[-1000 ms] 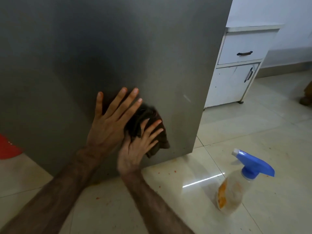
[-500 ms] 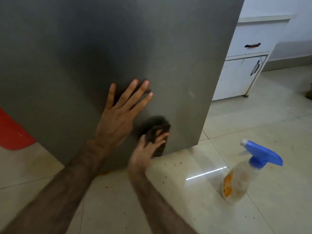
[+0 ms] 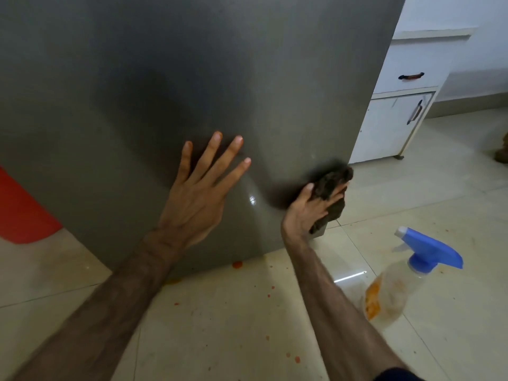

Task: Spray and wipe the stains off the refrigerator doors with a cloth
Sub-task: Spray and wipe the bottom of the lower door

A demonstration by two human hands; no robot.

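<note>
At 9 o'clock a red plastic object (image 3: 20, 213) stands on the floor, partly hidden behind the refrigerator door (image 3: 165, 78); what it is cannot be told. The grey door fills the upper left and centre. The left hand (image 3: 200, 192) lies flat against the door just left of centre, fingers straight and spread wide, holding nothing. At 6 o'clock orange-red splatters (image 3: 237, 264) dot the tiled floor (image 3: 220, 312) along the door's bottom edge and further forward. At about 3 o'clock from the left hand, well apart from it, the right hand (image 3: 308, 209) holds a dark brown cloth (image 3: 331, 188) against the door's lower right corner, thumb and fingers curled round the bunched cloth; this area is blurred. At 4 o'clock a clear spray bottle (image 3: 390, 292) with a blue trigger head stands on the floor, untouched, orange residue on its side. At 2 o'clock a white cabinet (image 3: 395, 116) with a drawer and a door stands beside the refrigerator.
</note>
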